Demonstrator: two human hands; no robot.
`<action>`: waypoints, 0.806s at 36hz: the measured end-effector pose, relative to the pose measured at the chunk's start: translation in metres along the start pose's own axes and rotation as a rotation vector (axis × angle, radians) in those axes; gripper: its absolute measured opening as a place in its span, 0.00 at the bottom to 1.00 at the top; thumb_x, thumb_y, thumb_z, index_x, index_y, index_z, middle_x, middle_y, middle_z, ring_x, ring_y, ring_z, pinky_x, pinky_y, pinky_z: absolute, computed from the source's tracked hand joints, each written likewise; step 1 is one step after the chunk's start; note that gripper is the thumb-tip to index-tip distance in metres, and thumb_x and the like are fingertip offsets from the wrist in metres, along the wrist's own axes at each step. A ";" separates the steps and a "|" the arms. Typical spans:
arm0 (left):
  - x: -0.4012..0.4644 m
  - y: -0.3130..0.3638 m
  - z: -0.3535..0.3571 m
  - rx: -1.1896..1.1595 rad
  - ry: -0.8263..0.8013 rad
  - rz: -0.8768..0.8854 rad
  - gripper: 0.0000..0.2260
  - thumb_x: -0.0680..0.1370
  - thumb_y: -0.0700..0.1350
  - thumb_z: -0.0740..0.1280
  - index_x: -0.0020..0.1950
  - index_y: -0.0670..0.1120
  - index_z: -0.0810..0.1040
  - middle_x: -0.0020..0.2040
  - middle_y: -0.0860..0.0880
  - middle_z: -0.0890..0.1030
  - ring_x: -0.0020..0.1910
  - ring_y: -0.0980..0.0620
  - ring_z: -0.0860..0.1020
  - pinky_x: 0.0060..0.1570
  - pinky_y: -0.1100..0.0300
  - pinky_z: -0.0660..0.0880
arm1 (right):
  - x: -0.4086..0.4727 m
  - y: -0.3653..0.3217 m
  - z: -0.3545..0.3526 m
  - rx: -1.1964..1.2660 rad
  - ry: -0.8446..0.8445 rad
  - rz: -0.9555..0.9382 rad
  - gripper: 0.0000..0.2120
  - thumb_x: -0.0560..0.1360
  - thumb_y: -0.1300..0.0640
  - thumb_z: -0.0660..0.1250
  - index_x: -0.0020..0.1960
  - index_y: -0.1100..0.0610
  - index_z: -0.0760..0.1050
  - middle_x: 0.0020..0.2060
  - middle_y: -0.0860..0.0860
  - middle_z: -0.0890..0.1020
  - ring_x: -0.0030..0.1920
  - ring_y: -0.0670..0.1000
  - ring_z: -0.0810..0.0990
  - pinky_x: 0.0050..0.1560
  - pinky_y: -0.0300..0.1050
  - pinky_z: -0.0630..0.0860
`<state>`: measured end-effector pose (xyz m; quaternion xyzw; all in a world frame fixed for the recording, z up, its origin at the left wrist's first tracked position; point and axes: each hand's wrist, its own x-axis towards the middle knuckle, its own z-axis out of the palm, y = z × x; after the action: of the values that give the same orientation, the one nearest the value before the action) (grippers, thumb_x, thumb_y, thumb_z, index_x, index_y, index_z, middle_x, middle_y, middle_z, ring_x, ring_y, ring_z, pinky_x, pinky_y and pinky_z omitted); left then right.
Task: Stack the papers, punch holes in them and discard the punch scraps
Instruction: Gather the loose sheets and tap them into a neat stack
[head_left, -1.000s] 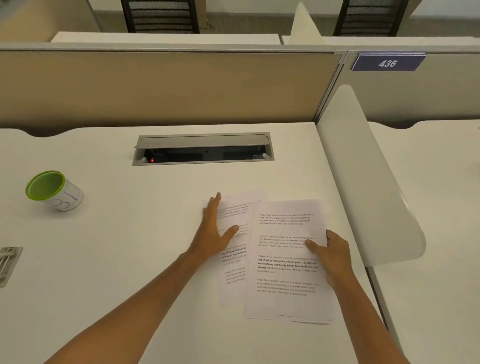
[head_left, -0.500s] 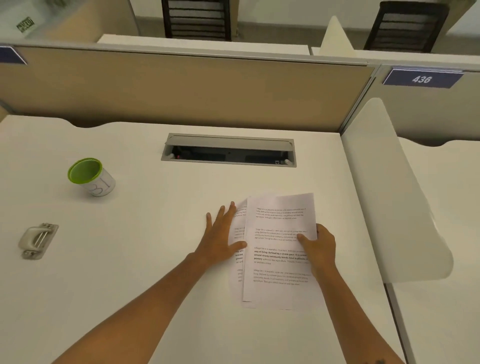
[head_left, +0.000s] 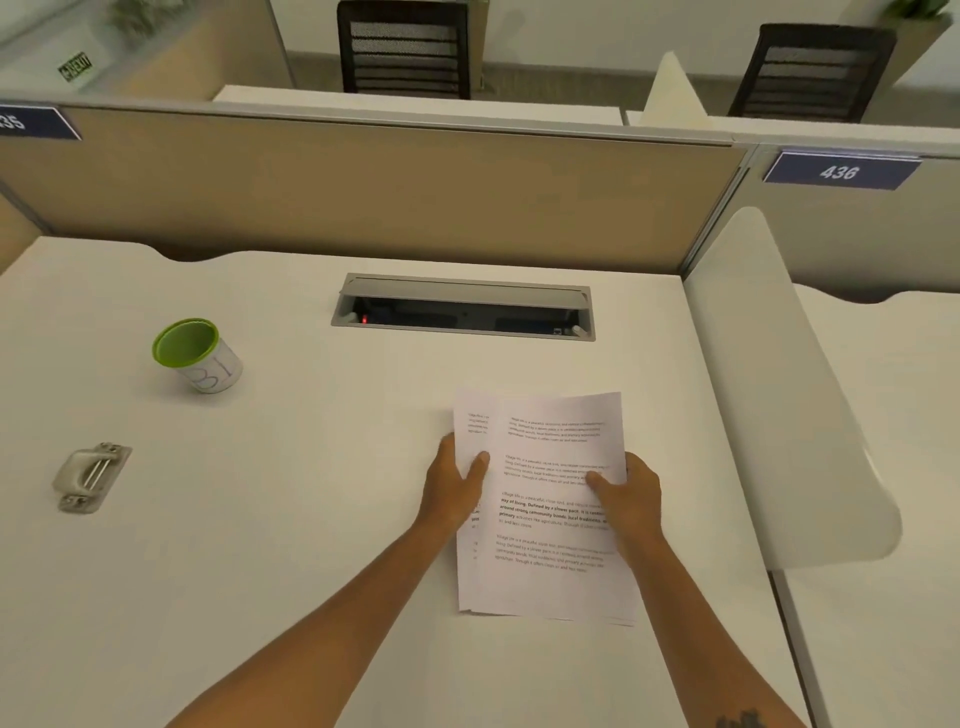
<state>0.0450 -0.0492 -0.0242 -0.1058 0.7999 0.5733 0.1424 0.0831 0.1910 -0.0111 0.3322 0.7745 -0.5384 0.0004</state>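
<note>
Printed white papers (head_left: 545, 519) lie overlapped on the white desk (head_left: 291, 519), the top sheet shifted slightly right of the one beneath. My left hand (head_left: 454, 491) grips their left edge, thumb on top. My right hand (head_left: 626, 499) grips the right edge, thumb pressed on the text. A grey metal hole punch (head_left: 91, 475) sits far left on the desk, well away from both hands. A white cup with a green rim (head_left: 200, 356) lies tilted at the back left.
A grey cable tray (head_left: 462, 306) is set into the desk behind the papers. A beige partition (head_left: 363, 192) closes the back. A white curved divider (head_left: 779, 395) stands along the right edge, close to my right hand.
The two spread sheets have been slid together into one overlapped pile. Both hands moved from lying on the sheets to gripping the pile's side edges. The view tilted up and left.
</note>
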 end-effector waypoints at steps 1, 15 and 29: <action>-0.001 0.001 0.001 0.007 -0.019 0.003 0.21 0.84 0.49 0.68 0.76 0.51 0.69 0.69 0.51 0.81 0.58 0.54 0.81 0.52 0.63 0.78 | 0.000 -0.001 0.001 0.004 -0.007 -0.006 0.11 0.77 0.63 0.74 0.58 0.56 0.79 0.51 0.52 0.85 0.50 0.56 0.86 0.52 0.54 0.84; -0.026 0.024 -0.002 -0.067 -0.049 0.051 0.20 0.82 0.41 0.71 0.67 0.59 0.70 0.59 0.64 0.79 0.56 0.65 0.80 0.40 0.77 0.77 | -0.018 -0.011 0.000 0.105 -0.046 -0.131 0.29 0.74 0.55 0.79 0.72 0.51 0.72 0.65 0.47 0.76 0.61 0.50 0.79 0.59 0.51 0.81; -0.054 0.084 -0.055 -0.159 -0.014 0.327 0.18 0.84 0.45 0.69 0.65 0.66 0.70 0.60 0.58 0.81 0.58 0.52 0.84 0.48 0.58 0.86 | -0.068 -0.077 -0.022 0.500 -0.229 -0.275 0.20 0.77 0.59 0.77 0.66 0.51 0.77 0.58 0.48 0.87 0.56 0.52 0.87 0.52 0.52 0.87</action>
<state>0.0615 -0.0742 0.0859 0.0190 0.7574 0.6512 0.0441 0.1045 0.1591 0.0870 0.1511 0.6506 -0.7412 -0.0667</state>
